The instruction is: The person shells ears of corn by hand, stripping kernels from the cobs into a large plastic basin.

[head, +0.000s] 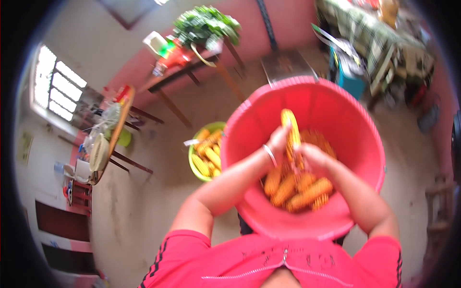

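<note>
Over a large red plastic tub, my left hand and my right hand both grip one yellow corn cob, which stands roughly upright between them. A bangle circles my left wrist. Several orange-yellow corn cobs lie at the near side of the tub, below my hands. Deeper in, behind my right hand, is an orange mass that looks like loose kernels. Outside the tub on the left, a green basin holds more corn cobs. The hands are slightly blurred.
A wooden table bearing leafy greens and a red bag stands beyond the basin. Another table is at the left. A teal bin and a cloth-covered table stand at the upper right, and a wooden chair at the right.
</note>
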`<act>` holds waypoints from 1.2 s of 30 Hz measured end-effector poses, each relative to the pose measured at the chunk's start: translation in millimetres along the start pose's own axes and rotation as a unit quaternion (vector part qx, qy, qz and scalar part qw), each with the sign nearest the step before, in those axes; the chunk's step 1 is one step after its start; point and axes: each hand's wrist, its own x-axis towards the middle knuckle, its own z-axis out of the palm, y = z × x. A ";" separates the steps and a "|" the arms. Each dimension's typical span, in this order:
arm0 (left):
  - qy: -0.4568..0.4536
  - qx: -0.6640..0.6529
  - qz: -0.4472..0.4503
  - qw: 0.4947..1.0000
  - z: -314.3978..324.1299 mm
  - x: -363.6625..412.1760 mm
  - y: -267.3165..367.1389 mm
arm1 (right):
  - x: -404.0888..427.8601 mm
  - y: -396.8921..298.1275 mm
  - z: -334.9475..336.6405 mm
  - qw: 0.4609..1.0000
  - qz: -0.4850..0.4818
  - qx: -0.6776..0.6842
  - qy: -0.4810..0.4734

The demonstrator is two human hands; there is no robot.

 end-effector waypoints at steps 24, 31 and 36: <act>-0.009 0.059 0.045 0.997 -3.9 4.4 -1.0 | 6.3 9.5 -6.6 1.000 0.003 -0.013 -0.018; 0.034 0.094 -0.004 0.995 -8.3 11.1 -3.9 | 11.1 8.0 -4.9 0.984 -0.005 -0.173 0.040; 0.008 0.082 -0.035 0.996 -1.1 3.2 1.1 | 9.2 12.9 -16.2 0.984 -0.024 -0.175 0.003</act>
